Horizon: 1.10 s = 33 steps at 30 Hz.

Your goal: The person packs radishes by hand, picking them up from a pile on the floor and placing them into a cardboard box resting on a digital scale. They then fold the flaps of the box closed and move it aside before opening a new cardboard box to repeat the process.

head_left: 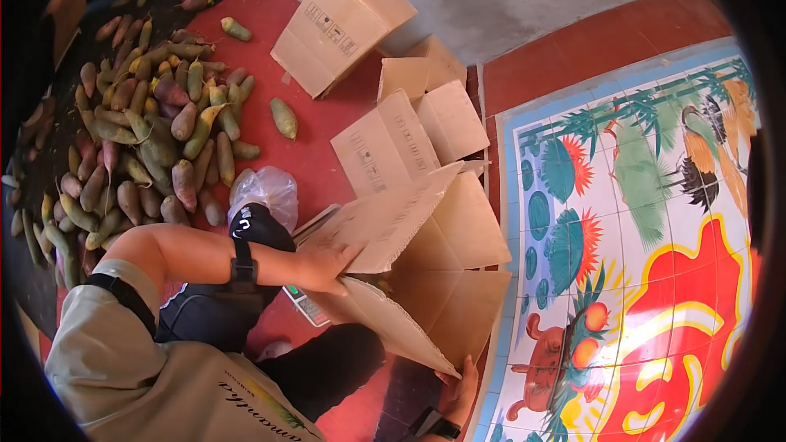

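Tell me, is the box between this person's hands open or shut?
Open: the box has its cardboard flaps spread apart, with a gap showing between them.

Red floor (315, 151), dark patch (166, 8) across its left part. Landmark: big heap of long roots (151, 127), green to purplish, lying mostly on the dark patch. A few loose roots sprawl just above the heap. Right of it, on bare red: one root (283, 118) alone, another root (236, 29) up and to the right. Further right, cardboard cartons (340, 29). Below right of heap: clear plastic bag (274, 192), then a scale (307, 307), mostly hidden.
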Each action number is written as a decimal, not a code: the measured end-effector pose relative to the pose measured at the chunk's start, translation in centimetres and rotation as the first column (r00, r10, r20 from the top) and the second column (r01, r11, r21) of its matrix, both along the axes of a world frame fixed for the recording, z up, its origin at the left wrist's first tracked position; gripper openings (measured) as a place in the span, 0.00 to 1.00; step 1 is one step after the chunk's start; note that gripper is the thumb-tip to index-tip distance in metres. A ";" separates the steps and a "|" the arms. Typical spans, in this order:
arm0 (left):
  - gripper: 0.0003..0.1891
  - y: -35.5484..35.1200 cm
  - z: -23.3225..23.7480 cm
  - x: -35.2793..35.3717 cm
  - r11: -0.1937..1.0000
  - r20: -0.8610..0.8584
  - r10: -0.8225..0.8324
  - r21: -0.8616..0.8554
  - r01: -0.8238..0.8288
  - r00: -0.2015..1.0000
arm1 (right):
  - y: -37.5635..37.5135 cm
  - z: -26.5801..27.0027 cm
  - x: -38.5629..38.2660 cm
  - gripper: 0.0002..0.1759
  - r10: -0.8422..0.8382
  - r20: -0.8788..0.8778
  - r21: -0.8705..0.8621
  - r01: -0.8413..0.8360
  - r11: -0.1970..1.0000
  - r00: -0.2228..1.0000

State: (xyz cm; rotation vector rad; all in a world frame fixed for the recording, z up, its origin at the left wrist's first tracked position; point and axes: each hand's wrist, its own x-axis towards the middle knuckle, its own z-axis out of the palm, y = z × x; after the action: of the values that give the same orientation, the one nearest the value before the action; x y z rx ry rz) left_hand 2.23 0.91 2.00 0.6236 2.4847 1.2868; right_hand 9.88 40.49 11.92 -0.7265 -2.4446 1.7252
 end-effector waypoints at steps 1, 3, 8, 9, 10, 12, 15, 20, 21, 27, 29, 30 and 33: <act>0.50 0.2 0.0 -0.2 0.999 -0.037 0.022 -0.029 -0.023 0.999 | 0.6 -0.2 -0.1 0.26 0.001 0.005 0.005 -0.001 1.000 1.000; 0.50 0.4 -0.2 -0.3 0.997 -0.073 0.045 -0.052 -0.048 0.996 | -0.5 0.6 -0.4 0.26 -0.002 0.004 -0.056 0.002 0.998 1.000; 0.46 0.0 0.1 -0.4 0.992 -0.108 0.108 -0.058 -0.115 0.988 | -1.7 1.2 -1.3 0.26 0.031 -0.038 -0.006 -0.031 0.999 0.999; 0.46 -0.2 0.4 -0.4 0.992 -0.109 0.108 -0.060 -0.115 0.988 | -1.6 1.1 -1.4 0.26 0.055 -0.035 0.012 -0.055 0.998 0.998; 0.45 -0.4 0.6 -0.3 0.991 -0.098 0.114 -0.058 -0.120 0.989 | -1.6 1.2 -1.2 0.26 0.055 -0.037 0.009 -0.054 0.998 0.998; 0.44 -0.7 0.7 -0.7 0.990 -0.095 0.123 -0.057 -0.129 0.988 | -2.4 1.8 -0.8 0.26 0.139 0.009 0.039 -0.139 0.990 0.990; 0.45 -0.7 0.3 -0.8 0.988 -0.161 0.143 -0.035 -0.151 0.977 | -3.4 2.2 -0.1 0.27 0.079 0.061 -0.026 -0.077 0.997 0.995; 0.45 -1.0 1.1 -0.6 0.989 -0.108 0.142 -0.027 -0.146 0.984 | -5.8 2.2 0.8 0.34 0.088 -0.038 -0.002 -0.088 0.996 0.995; 0.45 -0.9 0.9 -0.7 0.989 -0.111 0.142 -0.028 -0.145 0.984 | -5.8 2.1 0.9 0.37 0.120 -0.044 0.007 -0.120 0.993 0.992; 0.44 -1.1 0.4 -0.6 0.982 -0.239 0.172 -0.037 -0.186 0.956 | -7.5 1.7 2.3 0.42 0.236 -0.052 0.449 -0.188 0.874 0.970; 0.41 -1.2 0.4 -0.4 0.977 -0.274 0.190 -0.044 -0.210 0.943 | -9.2 1.8 3.2 0.34 0.026 -0.172 0.060 -0.016 0.998 0.985; 0.41 -1.2 0.4 -0.4 0.977 -0.275 0.192 -0.042 -0.211 0.942 | -9.7 1.9 3.5 0.26 -0.208 -0.188 -0.349 0.132 0.928 0.960; 0.43 -1.3 0.3 -0.9 0.980 -0.221 0.188 -0.028 -0.198 0.957 | -6.8 -0.3 4.3 0.44 -0.047 -0.178 -0.021 0.044 0.999 0.983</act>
State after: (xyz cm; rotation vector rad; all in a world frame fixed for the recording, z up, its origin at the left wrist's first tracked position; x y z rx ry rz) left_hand 1.37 -0.39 2.31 0.5464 2.8084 1.2788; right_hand 14.17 33.65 11.66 -0.5962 -2.2797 1.7159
